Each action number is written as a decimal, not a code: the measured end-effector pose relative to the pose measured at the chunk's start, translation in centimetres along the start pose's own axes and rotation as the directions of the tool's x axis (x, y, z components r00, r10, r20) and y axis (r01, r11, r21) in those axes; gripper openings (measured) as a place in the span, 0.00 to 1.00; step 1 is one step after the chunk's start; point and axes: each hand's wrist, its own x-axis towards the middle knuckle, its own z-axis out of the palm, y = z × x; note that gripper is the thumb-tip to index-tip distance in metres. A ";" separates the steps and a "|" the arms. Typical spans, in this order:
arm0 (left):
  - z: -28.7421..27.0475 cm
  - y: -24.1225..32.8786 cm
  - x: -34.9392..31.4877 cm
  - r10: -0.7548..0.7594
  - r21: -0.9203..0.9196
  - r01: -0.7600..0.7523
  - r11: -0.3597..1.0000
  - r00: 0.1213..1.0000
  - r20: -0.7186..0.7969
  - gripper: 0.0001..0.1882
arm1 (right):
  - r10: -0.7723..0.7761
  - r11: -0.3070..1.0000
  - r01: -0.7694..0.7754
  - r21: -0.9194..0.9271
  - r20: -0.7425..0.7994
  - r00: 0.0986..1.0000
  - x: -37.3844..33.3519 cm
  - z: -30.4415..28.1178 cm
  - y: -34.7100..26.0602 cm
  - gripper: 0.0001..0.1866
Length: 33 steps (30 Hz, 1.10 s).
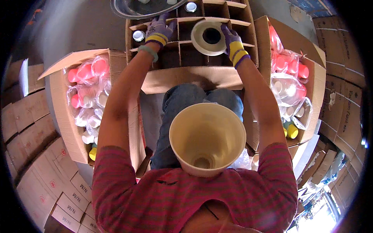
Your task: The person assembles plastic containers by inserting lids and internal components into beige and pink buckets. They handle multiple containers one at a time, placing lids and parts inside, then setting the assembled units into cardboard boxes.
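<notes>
My left hand, in a purple glove with a yellow band, lies over the cardboard dividers of a large carton. Its fingers are spread and their tips reach the rim of a dark round basin. Nothing shows in its grasp. My right hand, gloved alike, has thumb and fingers at the right rim of a round cream piece with a dark centre, over the carton's cells. White caps show in some cells. A deep cream tub stands against my body, above my lap.
Open cartons flank me: the left box and right box hold bagged red, white and yellow plastic parts. Raised flaps border the divided carton. Stacked cardboard boxes line both sides. Grey floor shows at upper left.
</notes>
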 end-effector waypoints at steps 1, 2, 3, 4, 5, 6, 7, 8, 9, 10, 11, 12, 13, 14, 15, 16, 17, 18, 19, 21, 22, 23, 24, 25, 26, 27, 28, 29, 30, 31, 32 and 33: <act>1.3 -0.7 1.0 -0.008 0.149 -0.002 0.989 0.998 0.064 0.39 | 0.075 0.996 -0.074 0.040 -0.029 0.997 3.3 -1.0 2.2 0.39; 2.7 -1.0 1.7 -0.015 0.293 -0.023 0.956 0.992 0.126 0.41 | 0.146 0.986 -0.140 0.086 -0.061 0.987 5.2 -2.2 3.3 0.35; 3.7 -1.3 2.2 -0.043 0.433 -0.043 0.901 0.982 0.186 0.42 | 0.072 0.982 -0.095 -0.166 -0.141 0.987 6.0 -2.9 4.0 0.38; 4.3 -0.8 2.9 -0.104 0.450 -0.016 0.893 0.965 0.241 0.46 | -0.019 0.910 -0.068 -0.409 -0.205 0.979 6.6 -3.8 4.4 0.41; 4.5 -1.6 3.0 -0.108 0.442 0.004 0.897 0.971 0.211 0.46 | -0.107 0.776 -0.058 -0.628 -0.222 0.969 5.1 -2.5 3.5 0.43; 4.6 -2.6 3.0 -0.112 0.435 0.023 0.900 0.977 0.180 0.45 | -0.204 0.632 -0.072 -0.772 -0.255 0.945 3.1 -1.6 3.0 0.47; 4.7 -2.6 3.1 -0.098 0.418 0.025 0.908 0.983 0.154 0.45 | -0.382 0.537 0.062 -0.841 -0.177 0.907 1.6 -1.6 2.3 0.45; 4.6 -2.9 3.3 -0.123 0.418 0.042 0.907 0.978 0.167 0.44 | -0.478 0.540 0.186 -0.820 -0.117 0.871 1.2 -1.8 2.3 0.44; 4.5 -3.2 3.1 -0.083 0.439 -0.002 0.898 0.981 0.173 0.43 | -0.571 0.530 0.310 -0.789 -0.062 0.819 0.8 -2.0 2.3 0.43; 4.5 -3.4 3.0 -0.035 0.458 -0.053 0.887 0.983 0.181 0.42 | -0.601 0.506 0.317 -0.802 -0.065 0.796 0.5 -1.8 2.2 0.40; 4.4 -3.6 3.0 0.013 0.477 -0.103 0.873 0.982 0.189 0.41 | -0.606 0.467 0.305 -0.830 -0.049 0.794 -0.4 -1.6 1.9 0.36; 4.3 -3.6 3.0 -0.007 0.567 -0.153 0.809 0.963 0.270 0.49 | -0.606 0.441 0.329 -0.835 -0.006 0.796 -0.7 -1.7 2.3 0.35; 4.5 -3.6 3.6 -0.050 0.560 -0.161 0.813 0.939 0.342 0.49 | -0.615 0.408 0.359 -0.839 0.038 0.788 -0.6 -1.9 2.3 0.34; 4.9 -2.2 3.5 -0.071 0.533 -0.127 0.836 0.940 0.335 0.50 | -0.589 0.538 0.370 -0.758 -0.024 0.807 -0.9 -2.4 2.9 0.34; 5.3 -0.9 3.4 -0.094 0.506 -0.093 0.858 0.939 0.331 0.50 | -0.636 0.523 0.415 -0.744 -0.017 0.771 -1.0 -3.1 3.4 0.33; 6.2 -5.3 4.4 -0.126 0.622 -0.064 0.780 0.958 0.256 0.51 | -0.641 0.529 0.483 -0.698 0.044 0.766 -1.7 -1.2 3.1 0.32; 5.1 -2.5 3.2 -0.187 0.527 0.010 0.850 0.940 0.284 0.51 | -0.634 0.538 0.486 -0.688 0.049 0.772 -2.1 -1.9 3.6 0.32; 7.0 -3.2 3.5 -0.152 0.507 -0.001 0.862 0.954 0.260 0.50 | -0.645 0.532 0.504 -0.680 0.061 0.762 -2.6 -2.6 4.1 0.31; 6.9 -3.3 3.5 -0.124 0.498 0.000 0.867 0.968 0.217 0.50 | -0.617 0.551 0.483 -0.680 0.058 0.785 -3.2 -3.0 4.1 0.29; 6.1 -3.3 3.2 -0.099 0.471 -0.037 0.882 0.960 0.261 0.48 | -0.598 0.592 0.455 -0.665 0.017 0.801 -3.9 -3.6 4.8 0.28; 5.5 -3.5 3.1 -0.062 0.477 -0.066 0.876 0.967 0.248 0.47 | -0.586 0.612 0.449 -0.651 0.008 0.810 -3.9 -3.8 4.9 0.28; 4.7 -3.0 2.6 -0.021 0.485 -0.102 0.869 0.970 0.242 0.47 | -0.570 0.636 0.435 -0.637 -0.007 0.822 -3.9 -4.3 5.1 0.29; 3.5 -2.4 1.8 0.044 0.499 -0.176 0.849 0.963 0.265 0.43 | -0.583 0.625 0.443 -0.643 -0.007 0.813 -3.8 -4.6 5.3 0.28; 1.8 -2.1 1.5 0.120 0.491 -0.228 0.841 0.963 0.241 0.42 | -0.617 0.672 0.524 -0.523 -0.005 0.787 -2.9 -4.8 6.2 0.27; 0.4 -2.5 0.8 0.180 0.490 -0.276 0.827 0.955 0.234 0.42 | -0.590 0.672 0.502 -0.545 0.015 0.807 -3.4 -4.3 5.8 0.27; -1.1 -2.8 0.1 0.240 0.490 -0.323 0.810 0.944 0.227 0.41 | -0.562 0.670 0.480 -0.566 0.035 0.826 -3.8 -3.9 5.5 0.26; -1.3 1.1 -0.2 0.290 0.408 -0.402 0.820 0.906 0.310 0.38 | -0.539 0.688 0.422 -0.591 -0.026 0.842 -3.8 -6.3 6.3 0.26; -3.5 2.1 -0.9 0.329 0.432 -0.429 0.794 0.899 0.288 0.37 | -0.534 0.692 0.429 -0.580 -0.012 0.846 -4.3 -5.6 6.0 0.25; -5.3 2.9 -1.5 0.370 0.456 -0.451 0.768 0.892 0.260 0.37 | -0.534 0.691 0.441 -0.573 0.007 0.845 -5.1 -4.8 5.2 0.25; -6.8 3.3 -2.0 0.410 0.480 -0.472 0.739 0.881 0.236 0.36 | -0.532 0.691 0.452 -0.564 0.025 0.846 -5.6 -4.1 4.6 0.24; -9.2 3.5 -2.7 0.467 0.479 -0.486 0.731 0.868 0.167 0.35 | -0.596 0.622 0.587 -0.518 0.172 0.784 -5.8 -3.1 3.8 0.24; -11.6 3.9 -3.7 0.459 0.488 -0.463 0.740 0.878 0.138 0.35 | -0.567 0.694 0.595 -0.405 0.201 0.798 -6.2 -1.9 3.5 0.24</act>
